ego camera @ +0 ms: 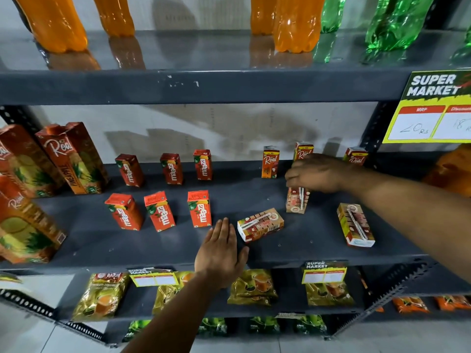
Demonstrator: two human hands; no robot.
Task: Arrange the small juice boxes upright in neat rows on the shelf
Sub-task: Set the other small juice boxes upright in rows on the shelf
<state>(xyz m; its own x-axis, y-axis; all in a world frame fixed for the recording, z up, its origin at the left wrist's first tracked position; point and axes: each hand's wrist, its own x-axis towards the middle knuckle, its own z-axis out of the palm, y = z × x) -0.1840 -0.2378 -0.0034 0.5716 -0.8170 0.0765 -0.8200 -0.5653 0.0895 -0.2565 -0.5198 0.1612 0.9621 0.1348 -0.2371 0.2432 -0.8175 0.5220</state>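
Note:
On the dark grey shelf [178, 250], several red Maaza boxes stand upright in two rows, such as the front-row one [200, 208] and a back-row one [203, 164]. Three small Real boxes stand at the back, among them the left one [270, 162]. My right hand [318, 173] grips the top of an upright Real box [297, 201]. One Real box [260, 224] lies flat mid-shelf; another [355, 224] lies flat at the right. My left hand [220, 253] rests flat and open on the shelf's front edge, just left of the mid-shelf box.
Tall Real pineapple cartons [74, 159] stand at the shelf's left end. Orange bottles [295, 24] and green bottles [395, 21] fill the shelf above. A yellow price sign [433, 108] hangs at upper right. Tea packets [102, 296] sit on the shelf below.

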